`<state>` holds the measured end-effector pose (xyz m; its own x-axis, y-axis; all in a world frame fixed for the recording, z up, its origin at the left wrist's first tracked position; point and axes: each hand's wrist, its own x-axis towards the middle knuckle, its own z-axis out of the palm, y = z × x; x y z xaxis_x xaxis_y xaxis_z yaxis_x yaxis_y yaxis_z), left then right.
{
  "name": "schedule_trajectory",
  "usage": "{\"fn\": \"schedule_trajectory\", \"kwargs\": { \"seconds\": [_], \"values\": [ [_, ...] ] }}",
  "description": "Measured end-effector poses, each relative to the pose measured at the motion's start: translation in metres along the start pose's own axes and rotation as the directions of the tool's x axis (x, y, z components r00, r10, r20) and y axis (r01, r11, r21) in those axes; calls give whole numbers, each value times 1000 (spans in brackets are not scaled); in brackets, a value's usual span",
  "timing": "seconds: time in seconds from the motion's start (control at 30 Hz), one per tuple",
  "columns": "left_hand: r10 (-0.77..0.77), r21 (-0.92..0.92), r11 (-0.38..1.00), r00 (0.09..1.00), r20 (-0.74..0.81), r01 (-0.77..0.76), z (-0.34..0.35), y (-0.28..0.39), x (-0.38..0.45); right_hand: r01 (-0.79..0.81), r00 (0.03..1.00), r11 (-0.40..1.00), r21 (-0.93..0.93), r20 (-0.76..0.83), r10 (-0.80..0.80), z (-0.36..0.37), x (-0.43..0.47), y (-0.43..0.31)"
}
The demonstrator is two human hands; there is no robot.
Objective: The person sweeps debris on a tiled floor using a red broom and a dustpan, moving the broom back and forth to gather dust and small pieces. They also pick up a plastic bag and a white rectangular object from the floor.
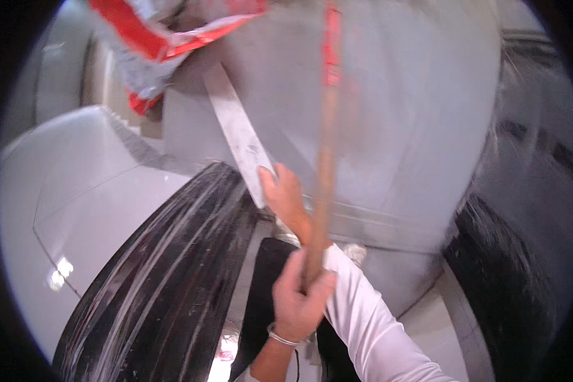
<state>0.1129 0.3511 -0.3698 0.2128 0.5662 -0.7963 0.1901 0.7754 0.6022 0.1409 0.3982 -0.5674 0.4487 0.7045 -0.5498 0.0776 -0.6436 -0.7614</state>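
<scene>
My left hand (298, 291), a bangle at its wrist, is wrapped around the lower end of a long wooden stick (325, 167) with a red upper part. The stick points away from me and is somewhat blurred. Ahead of it, my right hand (286, 193), in a white sleeve, reaches across to the left and grips the near end of a flat, pale strip (241, 131). That strip slants away to the upper left over a grey surface (401, 119). The stick passes in front of my right wrist.
A red and white plastic bag (145, 71) lies at the upper left. Left of my legs is a black, streaked surface (172, 277), with a glossy pale panel (95, 191) beyond it. Another dark, scuffed surface (506, 267) stands at the right.
</scene>
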Motion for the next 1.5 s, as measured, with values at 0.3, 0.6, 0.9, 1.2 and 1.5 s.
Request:
{"fn": "schedule_trajectory", "kwargs": {
  "seconds": [0.3,0.6,0.9,1.2,1.5],
  "values": [
    [20,-19,1000,998,-60,-21,-3,-5,12,-467,884,874,-132,-41,466,-207,-254,130],
    [40,-10,999,996,-74,-40,13,-16,10,-572,817,813,-108,-159,554,-181,-239,169],
    [86,-5,996,994,-61,-86,16,-12,13,-129,974,988,84,-176,142,-195,-46,72],
    [77,-3,997,993,-93,-77,7,-8,16,-614,789,783,-98,-94,607,-226,-305,146],
    [55,-15,998,987,-149,-58,11,0,18,-242,962,960,142,-90,256,-150,-11,65]
  ]
}}
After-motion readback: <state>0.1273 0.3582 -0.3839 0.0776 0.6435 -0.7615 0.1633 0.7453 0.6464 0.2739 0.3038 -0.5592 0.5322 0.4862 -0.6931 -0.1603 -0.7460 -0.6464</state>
